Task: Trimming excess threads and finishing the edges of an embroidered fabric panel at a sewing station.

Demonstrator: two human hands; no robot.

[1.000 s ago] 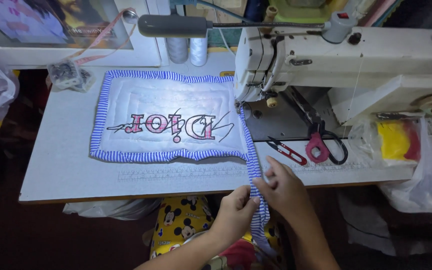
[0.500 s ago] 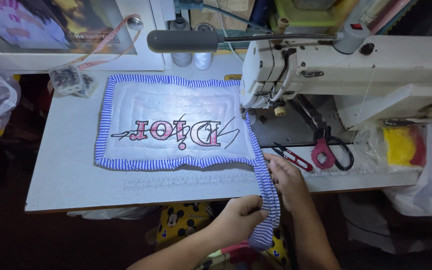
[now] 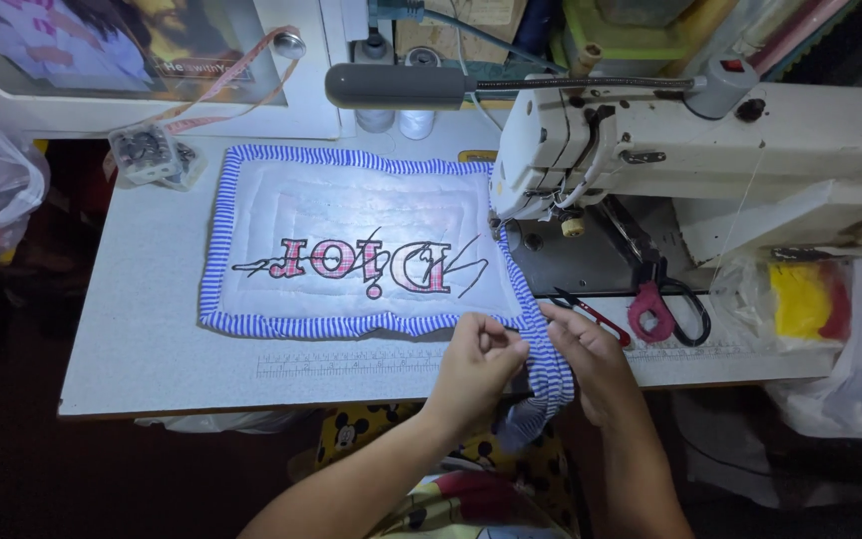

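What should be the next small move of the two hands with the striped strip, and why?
Probably draw the blue-and-white striped strip taut along the corner of the white quilted mat. The left hand and right hand pinch it at the table edge, while its free end hangs loose below.

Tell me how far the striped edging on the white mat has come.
Done: blue striped binding already runs around the mat on the far, left and near edges. In hand: both hands, left and right, pinch the loose binding tail at the near right corner, close to the sewing machine. Left: that tail hangs free off the table edge.
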